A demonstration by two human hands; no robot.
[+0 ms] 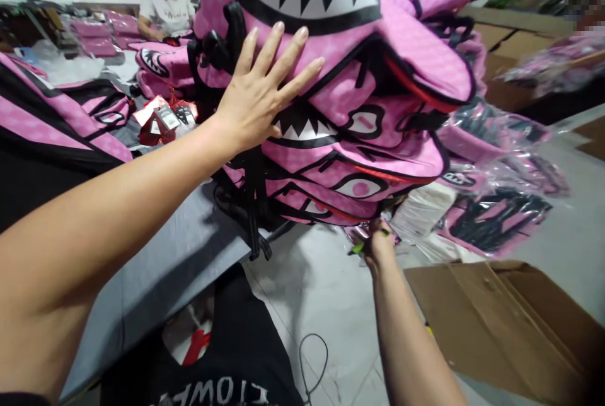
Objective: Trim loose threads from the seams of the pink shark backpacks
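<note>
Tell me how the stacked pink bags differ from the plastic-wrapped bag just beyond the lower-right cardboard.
The stacked bags are unwrapped; the wrapped bag is in clear plastic. The stacked bags show printed teeth and eyes; the wrapped bag shows mostly black. Both include pink and black.

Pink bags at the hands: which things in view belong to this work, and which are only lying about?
Seem to belong:
stacked pink bags, touched by the left hand
small green item at the right hand, not clear what

Seem just lying about:
cardboard
black looped cord
</note>
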